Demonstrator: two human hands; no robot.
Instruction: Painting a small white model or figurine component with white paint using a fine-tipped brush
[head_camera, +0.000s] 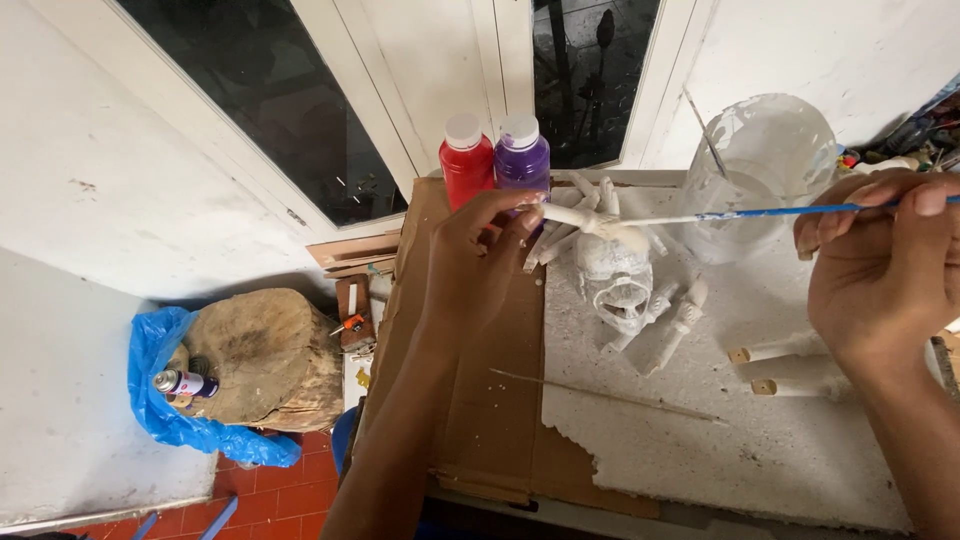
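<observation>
Fingers of the left hand pinch one end of a small white-painted stick, holding it level above the work surface; the hand is closed on it at the fingertips, with the rest of the fingers curled loosely. Right hand is closed in a pen-like grip on a thin paintbrush with a blue handle, and the brush reaches leftward so that its white-loaded tip meets the far end of the stick.

Just below the stick lies a white-painted skull figure, with several more white sticks fanned out around it. Two further white sticks with bare wooden ends lie near the right wrist. All of this rests on a white foam sheet with a ragged front edge, which in turn lies on a brown cardboard sheet. A long thin skewer lies across both.

Behind the left hand stand a red paint bottle and a purple paint bottle, side by side and touching, each with a white cap. A clear plastic cup smeared with white paint stands further right.

Off to the left, on the red-tiled floor, sits a wooden stump on a blue plastic bag, with a spray can lying against it.
</observation>
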